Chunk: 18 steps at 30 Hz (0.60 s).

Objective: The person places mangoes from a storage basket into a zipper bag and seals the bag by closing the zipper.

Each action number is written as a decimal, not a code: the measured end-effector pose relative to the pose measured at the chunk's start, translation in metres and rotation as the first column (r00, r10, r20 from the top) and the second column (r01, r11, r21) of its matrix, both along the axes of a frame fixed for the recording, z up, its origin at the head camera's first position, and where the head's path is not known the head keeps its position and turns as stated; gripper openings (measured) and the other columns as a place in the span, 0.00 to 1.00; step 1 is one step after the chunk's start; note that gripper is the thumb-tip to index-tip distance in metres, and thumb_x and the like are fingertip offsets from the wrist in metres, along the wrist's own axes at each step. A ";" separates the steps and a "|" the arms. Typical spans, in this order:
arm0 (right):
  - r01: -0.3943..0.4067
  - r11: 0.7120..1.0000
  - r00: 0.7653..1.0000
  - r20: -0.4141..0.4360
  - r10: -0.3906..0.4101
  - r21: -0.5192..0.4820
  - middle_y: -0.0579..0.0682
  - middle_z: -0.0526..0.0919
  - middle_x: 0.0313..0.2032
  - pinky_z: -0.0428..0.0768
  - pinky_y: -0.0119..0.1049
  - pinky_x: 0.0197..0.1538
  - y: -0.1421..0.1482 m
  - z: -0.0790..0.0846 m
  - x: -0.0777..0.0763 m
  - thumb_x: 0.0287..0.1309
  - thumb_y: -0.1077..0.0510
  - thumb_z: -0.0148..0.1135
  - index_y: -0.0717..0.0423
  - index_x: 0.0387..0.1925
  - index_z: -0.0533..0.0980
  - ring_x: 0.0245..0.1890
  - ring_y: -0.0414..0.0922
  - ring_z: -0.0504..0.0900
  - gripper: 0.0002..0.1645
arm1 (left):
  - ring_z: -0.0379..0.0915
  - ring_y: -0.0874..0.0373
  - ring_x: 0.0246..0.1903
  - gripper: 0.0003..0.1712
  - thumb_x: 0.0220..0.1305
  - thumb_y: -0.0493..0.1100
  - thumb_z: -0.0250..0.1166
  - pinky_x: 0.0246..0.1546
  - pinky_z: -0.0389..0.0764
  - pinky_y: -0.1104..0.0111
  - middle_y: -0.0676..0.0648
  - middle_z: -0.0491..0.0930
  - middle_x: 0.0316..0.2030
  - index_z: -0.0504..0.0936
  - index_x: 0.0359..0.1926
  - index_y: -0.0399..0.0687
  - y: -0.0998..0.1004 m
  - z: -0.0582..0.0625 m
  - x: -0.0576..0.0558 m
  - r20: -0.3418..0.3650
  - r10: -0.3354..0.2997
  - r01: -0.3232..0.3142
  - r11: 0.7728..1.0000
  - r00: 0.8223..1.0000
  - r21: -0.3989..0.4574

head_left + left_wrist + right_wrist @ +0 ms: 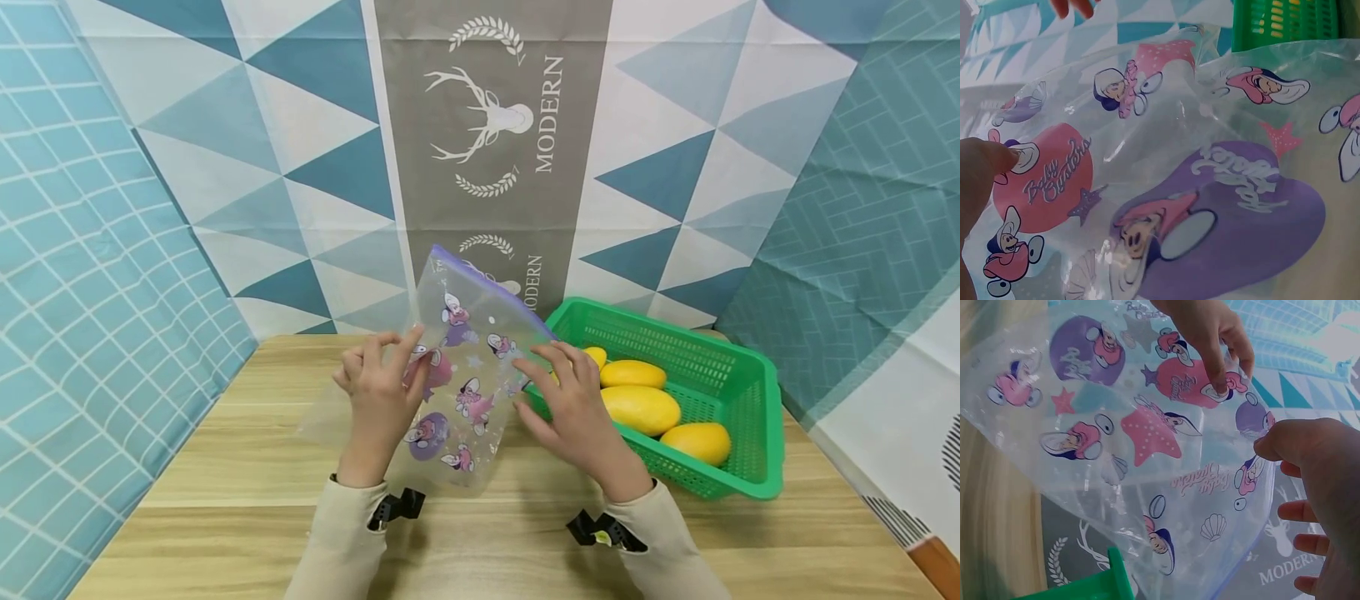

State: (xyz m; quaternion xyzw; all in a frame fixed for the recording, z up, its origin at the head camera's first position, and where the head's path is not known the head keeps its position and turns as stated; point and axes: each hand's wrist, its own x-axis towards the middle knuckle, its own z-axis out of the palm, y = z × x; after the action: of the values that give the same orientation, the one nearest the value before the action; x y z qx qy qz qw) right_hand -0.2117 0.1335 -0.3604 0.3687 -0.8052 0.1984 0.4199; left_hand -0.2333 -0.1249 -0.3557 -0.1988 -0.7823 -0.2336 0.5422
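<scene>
A clear zip bag (pixel 474 367) with a purple zip edge and pink and purple cartoon prints is held up, tilted, over the table. My left hand (pixel 382 379) pinches its left side between thumb and fingers; in the left wrist view the thumb (pixel 982 165) lies on the printed film. At the opposite side is my right hand (pixel 573 408), its fingers spread apart. The right wrist view shows its thumb (pixel 1285 440) at the bag's edge, with the other fingers apart from the film. The bag sags, with nothing visible inside.
A green plastic basket (pixel 765 417) stands right of the bag, close behind my right hand. Several yellow mangoes (pixel 641 408) lie in its left part. Beneath is a wood-grain table (pixel 225 500), with a patterned cloth backdrop (pixel 322 167) behind it.
</scene>
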 end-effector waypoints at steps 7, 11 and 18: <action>0.038 0.995 0.999 -0.017 -0.040 -0.087 0.64 0.72 0.57 0.62 0.62 0.53 0.008 0.005 -0.001 0.59 0.54 0.62 0.58 0.57 0.74 0.56 0.64 0.65 0.25 | 0.54 0.40 0.36 0.19 0.62 0.44 0.67 0.35 0.47 0.47 0.39 0.74 0.43 0.81 0.54 0.50 0.013 -0.003 0.002 -0.066 -0.042 0.042 0.999 0.997 -0.003; 0.061 0.988 0.997 -0.043 -0.068 -0.140 0.65 0.72 0.56 0.63 0.64 0.51 0.011 0.007 -0.001 0.54 0.57 0.64 0.59 0.58 0.73 0.54 0.66 0.66 0.28 | 0.54 0.41 0.36 0.16 0.68 0.49 0.63 0.35 0.47 0.47 0.40 0.74 0.42 0.82 0.53 0.51 0.020 -0.004 0.003 -0.093 -0.087 0.087 0.996 0.992 -0.005; 0.070 0.969 0.996 -0.037 -0.081 -0.236 0.65 0.71 0.58 0.62 0.63 0.50 0.015 0.011 -0.002 0.58 0.55 0.60 0.59 0.62 0.70 0.53 0.65 0.66 0.30 | 0.56 0.42 0.36 0.16 0.72 0.53 0.58 0.34 0.48 0.49 0.41 0.75 0.40 0.83 0.51 0.51 0.035 -0.004 0.008 -0.156 -0.160 0.156 0.987 0.975 -0.034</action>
State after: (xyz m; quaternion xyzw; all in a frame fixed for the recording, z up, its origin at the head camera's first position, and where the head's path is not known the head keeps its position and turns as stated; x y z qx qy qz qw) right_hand -0.2135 0.1490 -0.3497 0.2902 -0.7796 0.2673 0.4864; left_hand -0.2257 -0.0896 -0.3599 -0.2841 -0.7208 -0.2511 0.5802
